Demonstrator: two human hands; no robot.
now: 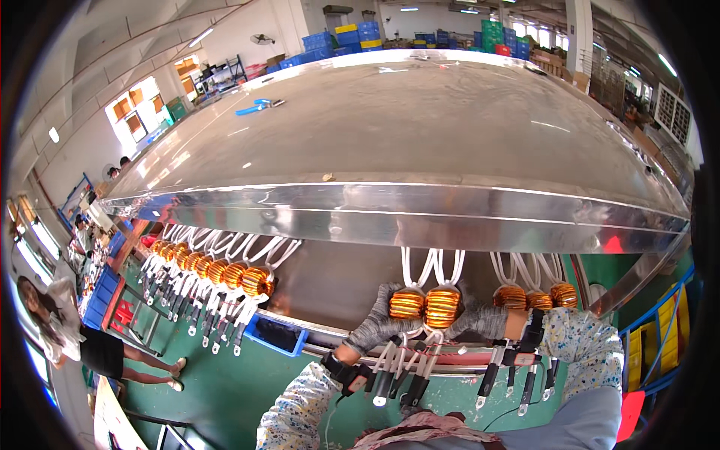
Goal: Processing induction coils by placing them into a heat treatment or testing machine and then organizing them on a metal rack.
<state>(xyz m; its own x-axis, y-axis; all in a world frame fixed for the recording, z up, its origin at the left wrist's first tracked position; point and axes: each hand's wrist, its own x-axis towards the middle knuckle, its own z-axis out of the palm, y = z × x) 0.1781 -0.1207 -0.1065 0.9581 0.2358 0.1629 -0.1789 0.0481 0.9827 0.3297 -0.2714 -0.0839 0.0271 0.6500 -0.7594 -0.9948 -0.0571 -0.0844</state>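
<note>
Two copper-wound ring coils hang side by side below the metal table edge, on white sleeved leads looped upward. My left hand [373, 328], in a grey knit glove, is closed around the side of the left coil [407, 304]. The right coil [442, 308] is gripped from its right side by my right hand [477, 315], gloved alike; its fingertips are partly hidden. White leads with black sleeves [382, 384] and metal lugs dangle beneath the pair. Just right of my right hand hang several more coils [539, 301].
A long row of similar coils [232, 275] hangs at the left. Blue-handled pliers [259, 107] lie on the metal tabletop [420, 127]. A blue bin [275, 335] sits below the row. Another person [82, 330] stands at the far left. A blue rack with yellow bins [658, 330] stands right.
</note>
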